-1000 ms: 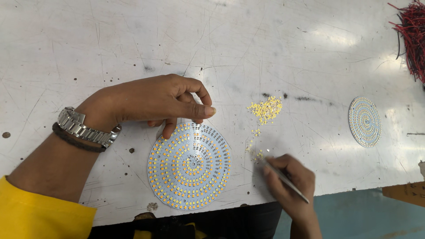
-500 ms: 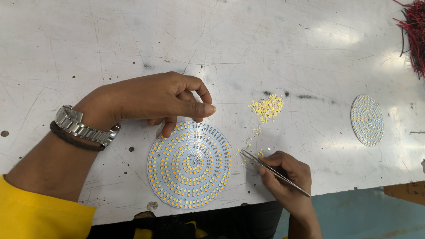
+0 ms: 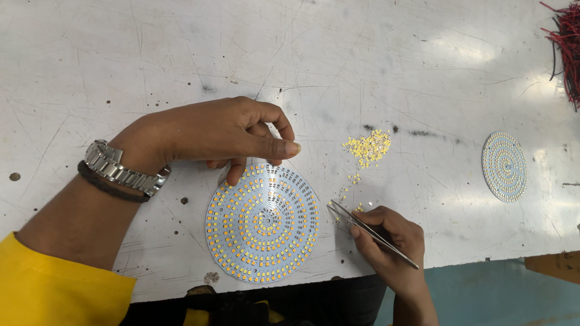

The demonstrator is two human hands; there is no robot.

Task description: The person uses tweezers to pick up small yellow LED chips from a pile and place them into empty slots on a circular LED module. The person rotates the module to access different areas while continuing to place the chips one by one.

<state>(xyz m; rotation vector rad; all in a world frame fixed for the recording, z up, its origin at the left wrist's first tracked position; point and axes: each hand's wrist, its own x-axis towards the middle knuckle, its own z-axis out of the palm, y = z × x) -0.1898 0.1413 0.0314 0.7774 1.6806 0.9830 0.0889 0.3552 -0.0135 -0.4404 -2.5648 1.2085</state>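
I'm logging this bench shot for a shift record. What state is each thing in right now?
Left hand: fingertips resting on the top edge of the round LED board, holding nothing.
Right hand: gripping tweezers.
Tweezers: tips slightly apart, beside the board's right edge.
Round LED board: flat on the table, mostly filled with chips.
Loose LED chips: heaped, some scattered.
Second LED board: flat, untouched.
Red and black wires: bundled at the table's corner.

Bright, even light falls from above onto my white table (image 3: 181,54), with soft glare patches toward its far right corner and along the right edge. My left hand (image 3: 223,133) throws only a faint shadow beneath the fingers. Everything looks sharp, with no blur or visible edge bending.
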